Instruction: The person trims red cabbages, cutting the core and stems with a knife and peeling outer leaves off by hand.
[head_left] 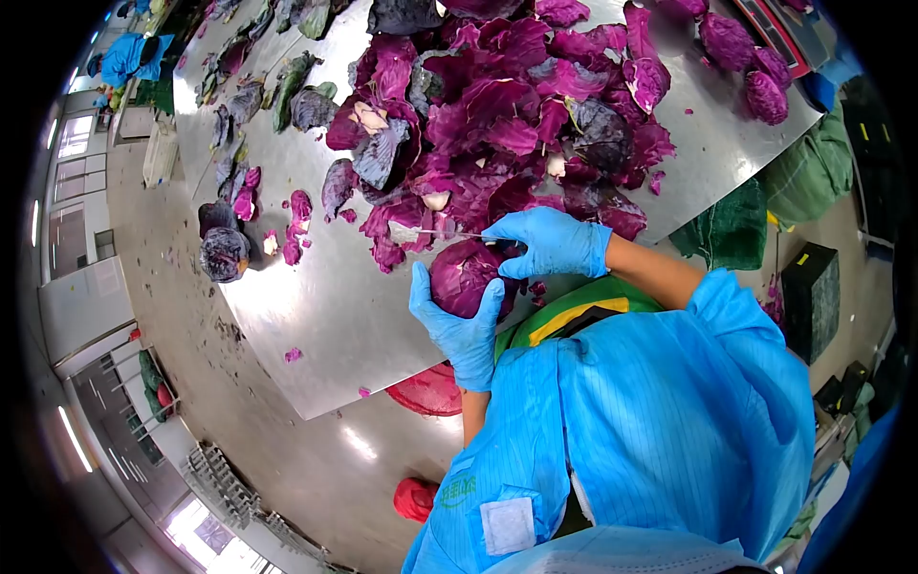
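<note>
A round red cabbage (463, 278) rests at the near edge of the metal table, with the gloved fingers of my left hand (459, 325) wrapped round its near side. My right hand (555, 243), also in a blue glove, is closed on a knife (445, 233), whose thin blade points left just above the cabbage. Part of the handle is hidden by my fingers. Beyond the blade lies a large heap of loose purple cabbage leaves (488, 115), with pale stem pieces among them.
The metal table (296, 335) has a dark cabbage (224, 253) at its left edge and whole purple cabbages (766, 97) at the upper right. Dark leaves lie upper left. A red tub (427, 390) is below the near edge. Green sacks (813, 172) stand at the right.
</note>
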The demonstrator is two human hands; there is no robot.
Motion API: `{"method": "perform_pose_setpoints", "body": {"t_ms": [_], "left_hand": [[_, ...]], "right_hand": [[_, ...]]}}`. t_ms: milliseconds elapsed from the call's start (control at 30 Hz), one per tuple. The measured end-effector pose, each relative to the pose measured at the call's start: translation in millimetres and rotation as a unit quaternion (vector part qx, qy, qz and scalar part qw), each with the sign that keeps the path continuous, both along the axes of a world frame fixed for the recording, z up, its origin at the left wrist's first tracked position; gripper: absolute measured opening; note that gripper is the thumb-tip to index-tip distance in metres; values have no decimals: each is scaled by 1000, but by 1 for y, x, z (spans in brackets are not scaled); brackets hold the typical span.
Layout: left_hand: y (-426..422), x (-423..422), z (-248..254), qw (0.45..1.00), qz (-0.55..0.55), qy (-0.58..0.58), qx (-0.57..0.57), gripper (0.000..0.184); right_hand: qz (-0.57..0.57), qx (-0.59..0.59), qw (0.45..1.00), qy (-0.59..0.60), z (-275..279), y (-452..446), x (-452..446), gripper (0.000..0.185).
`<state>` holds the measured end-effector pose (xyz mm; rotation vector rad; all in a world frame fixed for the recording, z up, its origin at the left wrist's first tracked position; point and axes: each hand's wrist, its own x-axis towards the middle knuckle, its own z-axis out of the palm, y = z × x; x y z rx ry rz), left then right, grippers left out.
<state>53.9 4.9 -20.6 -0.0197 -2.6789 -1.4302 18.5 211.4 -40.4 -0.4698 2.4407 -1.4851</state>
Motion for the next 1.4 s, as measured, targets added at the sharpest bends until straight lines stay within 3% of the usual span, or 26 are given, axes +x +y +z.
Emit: {"method": "perform_pose_setpoints", "body": {"t_ms": [133,267,367,433,567,633,700,767,833,900,1000,1100,1133,1233,1267,1333,1367,1400], "left_hand": [[4,-1,0,1000,14,-8,-1,103],[6,-1,-1,999,33,-9,19,100],[7,4,-1,999,35,8,20,99],[3,8,-3,1000,18,21,1,99],[-8,7,5,986,41,-72,145,97],[-27,8,7,964,62,-135,222,88],[-43,11,-7,887,154,-176,399,81],[-42,8,-1,852,190,-186,451,76],[-29,8,0,840,211,-177,468,77],[-15,6,-3,849,204,-154,463,77],[-6,7,-7,870,187,-125,438,78],[-9,6,-5,860,172,-121,465,75],[-12,3,-6,853,179,-129,473,75],[-26,0,-14,821,201,-168,507,75],[-31,-1,-15,803,206,-189,526,76],[-45,-5,-22,753,192,-224,588,75],[-52,-5,-27,787,173,-209,555,75],[-54,-7,-25,818,154,-195,520,75]], "right_hand": [[2,197,974,113,9,-14,12,51],[-79,222,938,253,-10,-27,23,42],[-95,245,937,231,-6,-31,23,32],[-144,186,939,251,-19,-22,8,22],[-170,43,968,178,-26,-9,-8,16],[-203,146,953,172,-34,12,-12,22],[-270,157,941,129,-31,23,-9,34],[-243,223,939,97,11,13,-4,55],[-174,77,977,96,17,-5,3,80],[-85,72,994,11,48,-21,0,79],[-57,102,993,20,37,-30,-9,70],[-74,-101,986,-110,-2,-20,-12,60],[-109,-100,969,-196,-5,-17,-7,43],[-84,-87,928,-352,-1,-8,3,31],[-120,-180,913,-346,-2,-11,14,20],[-182,-139,963,-144,-13,-12,31,20],[-211,-118,970,-39,-18,-12,33,22],[-204,-80,974,62,-6,-6,28,35]]}}
